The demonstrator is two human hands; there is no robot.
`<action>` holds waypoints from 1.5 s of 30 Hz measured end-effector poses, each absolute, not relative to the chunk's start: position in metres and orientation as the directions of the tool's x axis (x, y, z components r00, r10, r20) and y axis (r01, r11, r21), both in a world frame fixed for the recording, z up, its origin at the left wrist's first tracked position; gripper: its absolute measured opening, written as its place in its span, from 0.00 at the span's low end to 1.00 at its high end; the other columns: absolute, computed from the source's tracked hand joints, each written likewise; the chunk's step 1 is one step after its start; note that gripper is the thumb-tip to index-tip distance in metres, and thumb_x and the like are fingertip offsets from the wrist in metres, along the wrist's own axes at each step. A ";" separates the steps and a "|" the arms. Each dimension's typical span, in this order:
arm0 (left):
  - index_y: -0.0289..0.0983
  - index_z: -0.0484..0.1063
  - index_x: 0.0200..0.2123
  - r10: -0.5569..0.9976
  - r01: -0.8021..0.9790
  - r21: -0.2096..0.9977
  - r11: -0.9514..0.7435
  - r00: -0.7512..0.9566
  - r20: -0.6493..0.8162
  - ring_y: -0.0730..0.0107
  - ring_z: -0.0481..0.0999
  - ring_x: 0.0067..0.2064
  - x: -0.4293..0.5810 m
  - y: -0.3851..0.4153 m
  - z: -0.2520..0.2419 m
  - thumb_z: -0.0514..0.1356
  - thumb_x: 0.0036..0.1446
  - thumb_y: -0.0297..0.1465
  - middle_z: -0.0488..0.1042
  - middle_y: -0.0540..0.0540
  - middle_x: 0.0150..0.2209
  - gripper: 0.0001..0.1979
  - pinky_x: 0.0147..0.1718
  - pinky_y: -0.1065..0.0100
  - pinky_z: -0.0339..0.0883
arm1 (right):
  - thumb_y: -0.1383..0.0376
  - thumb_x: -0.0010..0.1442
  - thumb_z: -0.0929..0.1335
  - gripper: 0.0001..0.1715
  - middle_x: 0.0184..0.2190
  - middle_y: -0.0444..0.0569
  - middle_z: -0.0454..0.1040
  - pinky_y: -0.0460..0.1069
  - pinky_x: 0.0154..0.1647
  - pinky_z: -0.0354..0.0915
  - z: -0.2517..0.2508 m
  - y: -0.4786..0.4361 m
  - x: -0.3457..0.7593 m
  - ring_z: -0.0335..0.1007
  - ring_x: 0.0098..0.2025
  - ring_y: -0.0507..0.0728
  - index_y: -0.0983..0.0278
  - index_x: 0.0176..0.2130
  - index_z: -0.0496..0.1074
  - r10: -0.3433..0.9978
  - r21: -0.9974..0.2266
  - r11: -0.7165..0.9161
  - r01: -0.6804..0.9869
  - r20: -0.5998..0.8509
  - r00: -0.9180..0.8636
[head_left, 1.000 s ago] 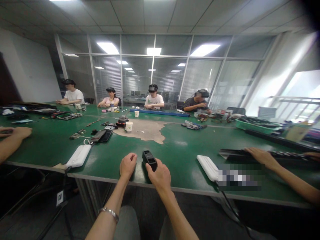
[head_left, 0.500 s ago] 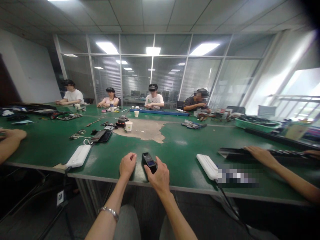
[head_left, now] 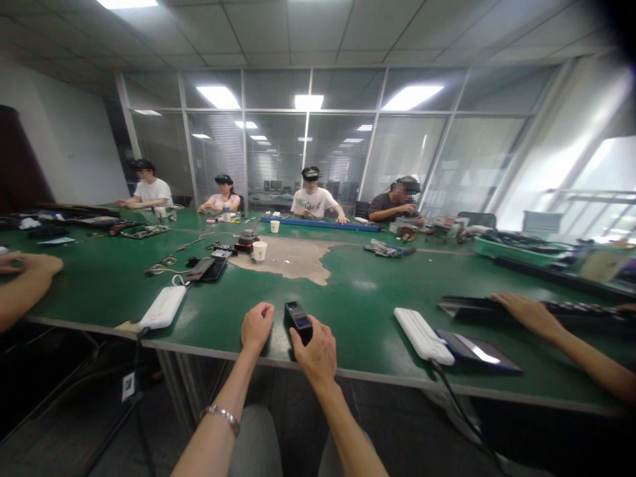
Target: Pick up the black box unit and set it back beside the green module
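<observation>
My right hand (head_left: 317,350) is wrapped around the near end of a small black handheld device (head_left: 297,320) with buttons and a little screen on top. The device is on the green table, its far end sticking out past my thumb and fingers. To its left, my left hand (head_left: 257,327) lies on the table with its fingers curled in. No object shows in my left hand, and a small gap separates it from the device. A metal bracelet (head_left: 221,417) is on my left wrist.
White power banks (head_left: 163,306) with cables lie to the left and right. A dark tablet (head_left: 479,351) is beside the right one. Paper cups (head_left: 259,251), phones (head_left: 207,268) and a long blue bar (head_left: 322,224) are farther back. Co-workers' hands (head_left: 529,315) are at both sides.
The view has shifted slightly. My right hand still holds the device, fingers a little more closed around it. Across the table, a person has stretched an arm out along the blue bar.
</observation>
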State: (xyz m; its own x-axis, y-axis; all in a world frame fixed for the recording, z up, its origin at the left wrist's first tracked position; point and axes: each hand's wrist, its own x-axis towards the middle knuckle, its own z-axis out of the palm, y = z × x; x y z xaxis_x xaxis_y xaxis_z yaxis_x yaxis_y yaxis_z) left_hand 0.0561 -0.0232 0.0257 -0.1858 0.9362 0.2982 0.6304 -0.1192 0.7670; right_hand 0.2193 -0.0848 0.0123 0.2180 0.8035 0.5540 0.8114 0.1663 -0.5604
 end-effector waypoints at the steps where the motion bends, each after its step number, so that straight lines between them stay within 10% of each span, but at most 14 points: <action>1: 0.41 0.78 0.38 0.936 0.629 0.769 -0.114 -0.192 0.295 0.68 0.77 0.38 0.056 -0.024 0.026 0.56 0.63 0.38 0.81 0.46 0.36 0.12 0.38 0.70 0.63 | 0.53 0.59 0.67 0.28 0.48 0.56 0.76 0.56 0.55 0.60 0.013 -0.084 0.219 0.68 0.52 0.64 0.65 0.55 0.70 0.809 -0.564 0.165 0.809 0.546 0.216; 45: 0.42 0.78 0.38 0.941 0.628 0.772 -0.103 -0.189 0.279 0.68 0.77 0.38 0.057 -0.022 0.028 0.57 0.62 0.39 0.81 0.46 0.36 0.12 0.37 0.70 0.62 | 0.51 0.60 0.68 0.26 0.44 0.55 0.78 0.56 0.53 0.60 0.013 -0.087 0.217 0.71 0.48 0.64 0.64 0.52 0.73 0.795 -0.547 0.187 0.816 0.572 0.202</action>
